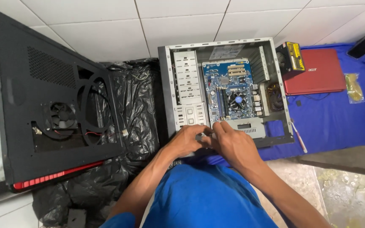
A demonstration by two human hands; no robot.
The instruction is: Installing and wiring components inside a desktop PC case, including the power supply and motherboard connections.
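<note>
Hands meet at the near edge of the open computer case (227, 90), which lies on its side on a blue cloth (339, 122). The left hand (186, 141) and the right hand (233, 143) both pinch a small grey part (202, 137) between curled fingers, just below the blue motherboard (231, 88). A black side panel (47, 101) leans at the left.

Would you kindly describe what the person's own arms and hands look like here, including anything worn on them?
Both arms are bare from the elbow down, with no sleeves reaching the forearms. The left hand and right hand wear no gloves, and no watch, ring or wristband shows. Blue clothing fills the lower middle of the view between the arms.
</note>
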